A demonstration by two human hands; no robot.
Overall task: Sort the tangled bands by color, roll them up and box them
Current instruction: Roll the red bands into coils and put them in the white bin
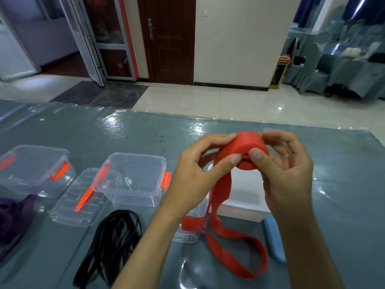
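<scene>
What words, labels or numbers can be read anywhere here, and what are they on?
None can be read.
Sticker on the nearer clear box: a small white and red label, too blurred to read.
Red band, black bands, purple band: no print visible.

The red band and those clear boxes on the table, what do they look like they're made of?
The red band looks like matte rubber or latex: flat, limp, no shine, rolling tightly between the left hand and right hand. The clear boxes look like glossy hard plastic: see-through, with rigid moulded rims and orange latches. The exact materials can't be confirmed by sight.
</scene>
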